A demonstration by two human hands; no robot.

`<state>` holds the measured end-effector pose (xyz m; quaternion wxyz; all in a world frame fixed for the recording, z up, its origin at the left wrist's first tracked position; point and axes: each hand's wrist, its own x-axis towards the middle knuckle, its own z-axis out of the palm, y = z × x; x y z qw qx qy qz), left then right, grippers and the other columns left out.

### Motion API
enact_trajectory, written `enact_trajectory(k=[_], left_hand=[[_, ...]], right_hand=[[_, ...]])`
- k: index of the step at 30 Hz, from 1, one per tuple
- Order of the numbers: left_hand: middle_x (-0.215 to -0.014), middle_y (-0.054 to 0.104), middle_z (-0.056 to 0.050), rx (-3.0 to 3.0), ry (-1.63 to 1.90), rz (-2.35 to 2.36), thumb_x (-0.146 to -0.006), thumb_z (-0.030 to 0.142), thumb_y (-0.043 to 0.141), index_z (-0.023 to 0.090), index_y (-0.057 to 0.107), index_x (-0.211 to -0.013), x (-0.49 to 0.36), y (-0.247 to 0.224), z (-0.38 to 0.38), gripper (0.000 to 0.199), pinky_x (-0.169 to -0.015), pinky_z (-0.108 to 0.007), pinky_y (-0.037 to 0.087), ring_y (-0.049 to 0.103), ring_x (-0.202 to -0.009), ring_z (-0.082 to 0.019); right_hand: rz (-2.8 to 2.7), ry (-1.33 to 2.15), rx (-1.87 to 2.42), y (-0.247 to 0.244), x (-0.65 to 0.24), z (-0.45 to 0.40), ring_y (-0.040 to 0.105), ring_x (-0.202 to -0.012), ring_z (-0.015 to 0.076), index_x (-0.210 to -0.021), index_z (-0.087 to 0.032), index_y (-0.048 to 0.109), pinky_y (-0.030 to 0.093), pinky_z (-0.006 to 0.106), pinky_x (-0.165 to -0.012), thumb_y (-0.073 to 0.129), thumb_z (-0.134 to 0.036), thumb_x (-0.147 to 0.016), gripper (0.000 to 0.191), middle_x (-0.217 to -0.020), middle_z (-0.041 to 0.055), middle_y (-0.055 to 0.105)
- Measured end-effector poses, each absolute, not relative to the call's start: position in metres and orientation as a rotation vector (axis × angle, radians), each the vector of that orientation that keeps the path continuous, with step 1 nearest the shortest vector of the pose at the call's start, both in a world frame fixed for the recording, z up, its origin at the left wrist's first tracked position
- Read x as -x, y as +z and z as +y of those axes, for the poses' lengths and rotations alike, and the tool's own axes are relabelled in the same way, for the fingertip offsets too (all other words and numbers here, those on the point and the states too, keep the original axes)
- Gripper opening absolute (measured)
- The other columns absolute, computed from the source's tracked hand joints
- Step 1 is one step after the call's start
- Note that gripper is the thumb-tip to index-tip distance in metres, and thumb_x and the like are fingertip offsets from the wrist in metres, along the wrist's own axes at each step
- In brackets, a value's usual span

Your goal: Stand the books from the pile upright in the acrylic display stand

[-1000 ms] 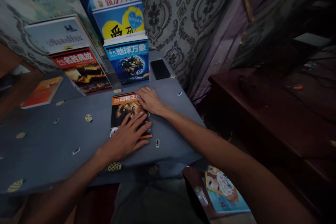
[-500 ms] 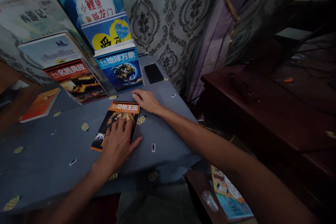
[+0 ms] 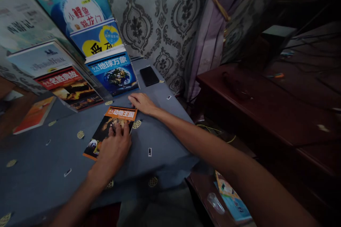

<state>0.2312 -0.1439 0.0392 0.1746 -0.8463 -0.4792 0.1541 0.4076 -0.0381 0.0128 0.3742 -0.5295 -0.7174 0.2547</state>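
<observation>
A thin book with an orange title band and a dark animal cover lies flat on the cloth-covered table. My left hand rests on its lower right part, fingers apart on the cover; the thumb is mostly hidden. Just beyond the book's upper right corner, my right hand lies on the cloth, holding nothing, its fingers loosely stretched to the left. Close behind that hand stands a blue book with a globe on its cover.
Several books stand in tiers at the back, among them a red-banded book. An orange book lies at the left. A black phone is by the table's right edge. A dark red cabinet stands to the right.
The view has shifted, so the table items sit slightly further left. My left thumb, spread out before, has drawn in beside the book. My right hand stays near the book's top corner.
</observation>
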Motion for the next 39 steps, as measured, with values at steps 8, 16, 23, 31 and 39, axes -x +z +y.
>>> enact_trajectory(k=[8,16,23,31,39], left_hand=[[-0.148,0.052,-0.017,2.585,0.474,-1.305,-0.094,0.011,0.045,0.017,0.047,-0.143,-0.187,0.053,-0.135,0.049,-0.099,-0.047,0.053,0.054,-0.132,-0.034],[-0.120,0.065,-0.016,2.652,0.196,-1.315,-0.099,0.032,0.047,0.014,0.059,-0.116,-0.221,0.052,-0.112,0.026,-0.089,-0.041,0.055,0.063,-0.113,-0.029],[-0.110,0.071,-0.014,2.674,0.109,-1.182,-0.102,0.029,0.041,0.014,0.062,-0.106,-0.217,0.045,-0.101,0.026,-0.079,-0.036,0.057,0.068,-0.103,-0.027],[-0.105,0.074,-0.013,2.684,0.095,-1.212,-0.100,0.023,0.042,0.014,0.066,-0.102,-0.219,0.050,-0.100,0.025,-0.072,-0.034,0.058,0.072,-0.097,-0.027],[-0.104,0.074,-0.014,2.723,0.066,-1.220,-0.100,0.023,0.040,0.014,0.067,-0.102,-0.219,0.053,-0.099,0.028,-0.074,-0.034,0.059,0.072,-0.096,-0.025]], right_hand=[[-1.853,0.879,1.294,0.019,-0.400,-0.048,0.058,-0.049,0.0062,-0.077,-0.014,0.059,0.040,0.019,-0.058,0.041,-0.025,-0.105,0.036,-0.067,-0.0025,0.063],[-1.731,0.939,1.358,0.014,-0.395,-0.061,0.061,-0.051,0.0076,-0.085,-0.013,0.063,0.044,0.017,-0.051,0.041,-0.025,-0.105,0.032,-0.066,-0.0014,0.063],[-1.563,1.142,1.274,0.006,-0.410,-0.075,0.061,-0.045,0.0062,-0.088,-0.014,0.061,0.044,0.013,-0.040,0.042,-0.025,-0.102,0.026,-0.069,-0.0004,0.066],[-1.558,1.183,1.254,0.007,-0.412,-0.086,0.058,-0.040,0.0058,-0.097,-0.013,0.063,0.043,0.014,-0.037,0.042,-0.031,-0.101,0.028,-0.078,0.0032,0.072],[-1.555,1.190,1.243,0.006,-0.412,-0.085,0.058,-0.040,0.0055,-0.097,-0.013,0.063,0.042,0.014,-0.038,0.042,-0.033,-0.101,0.029,-0.078,0.0032,0.072]])
